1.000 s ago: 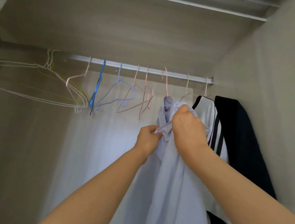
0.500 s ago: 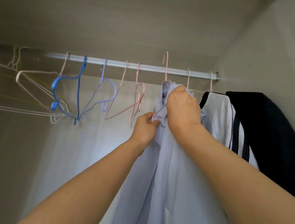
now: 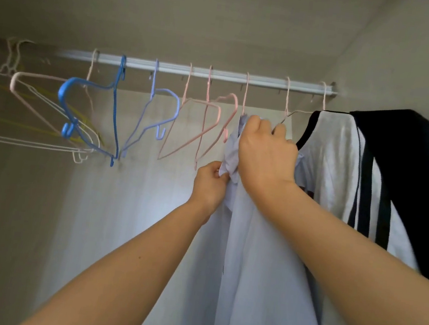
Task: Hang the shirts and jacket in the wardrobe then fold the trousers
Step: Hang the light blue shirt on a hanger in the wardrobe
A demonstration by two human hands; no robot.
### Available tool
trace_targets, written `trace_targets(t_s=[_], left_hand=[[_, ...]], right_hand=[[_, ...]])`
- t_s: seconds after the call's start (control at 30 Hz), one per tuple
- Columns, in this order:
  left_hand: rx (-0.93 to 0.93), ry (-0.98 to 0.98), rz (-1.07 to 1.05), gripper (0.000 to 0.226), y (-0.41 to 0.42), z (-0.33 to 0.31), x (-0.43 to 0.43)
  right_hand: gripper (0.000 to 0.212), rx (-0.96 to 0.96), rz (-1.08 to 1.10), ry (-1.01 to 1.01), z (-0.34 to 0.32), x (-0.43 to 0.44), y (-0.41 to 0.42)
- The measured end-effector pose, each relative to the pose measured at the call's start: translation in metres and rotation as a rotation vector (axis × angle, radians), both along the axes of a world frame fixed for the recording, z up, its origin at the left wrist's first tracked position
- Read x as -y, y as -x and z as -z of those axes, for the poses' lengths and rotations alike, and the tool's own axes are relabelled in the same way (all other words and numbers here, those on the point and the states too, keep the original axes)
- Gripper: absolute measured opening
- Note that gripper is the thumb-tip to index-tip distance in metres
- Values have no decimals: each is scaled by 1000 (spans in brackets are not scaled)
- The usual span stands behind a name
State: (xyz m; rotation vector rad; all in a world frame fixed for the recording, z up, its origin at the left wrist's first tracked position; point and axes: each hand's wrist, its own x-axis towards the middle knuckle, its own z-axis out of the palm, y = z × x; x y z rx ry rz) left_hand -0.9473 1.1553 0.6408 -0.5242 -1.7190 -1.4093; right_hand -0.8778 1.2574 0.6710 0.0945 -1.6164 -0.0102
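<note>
1. Pale lilac-blue cotton shirt (image 3: 250, 261) hangs in the wardrobe (image 3: 409, 64), right of centre. Its thin pink wire hanger (image 3: 245, 93) looks hooked over the ribbed silver rail (image 3: 219, 73). Collar area is bunched.
2. Right hand (image 3: 266, 152): fingers (image 3: 257, 125) clenched round the bunched collar at top. Left hand (image 3: 209, 184) pinches a fabric fold just below.
3. Just right: white tee w/ black stripes (image 3: 334, 163), then black jacket (image 3: 417, 173), both hung. Left: empty blue hanger (image 3: 64, 92), lilac hanger (image 3: 176, 109) & pink hangers (image 3: 207, 94).
4. Step, as I read it: seating this shirt on its hanger. Next needs: spread shoulders over hanger arms, check hook, let go w/o dragging it off. Trousers not in view, so folding is presumably to come.
</note>
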Motion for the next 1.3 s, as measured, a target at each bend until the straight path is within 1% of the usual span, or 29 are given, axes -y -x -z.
trace_targets(t_s=[0.17,0.33,0.4,0.47,0.67,0.8,0.9,0.97,1.07,1.17,1.3], left_hand=[[-5,36,-28,16,-12,17,11],[18,114,-57,15,-36,34,22],[28,105,-80,15,-49,42,24],[37,71,-89,10,-61,52,26],[28,57,-134,23,-105,87,34],[31,85,-237,23,-138,123,44],[13,172,-364,24,-169,157,53],[48,190,-415,23,-190,179,61],[142,151,-469,23,-224,205,73],[164,249,-587,24,-256,230,81],[181,378,-742,26,-294,267,83]], right_hand=[[42,-6,132,-104,23,0,-10],[52,93,159,-203,46,-3,-21],[55,101,204,-236,56,-4,-28],[54,109,203,-259,68,-3,-39],[52,142,116,-277,104,-2,-76],[52,232,71,-297,135,-3,-99],[50,276,18,-329,163,0,-116],[48,286,-41,-358,184,5,-125],[42,267,-155,-399,215,12,-134],[38,245,-275,-415,242,18,-139],[38,297,-415,-419,273,30,-148]])
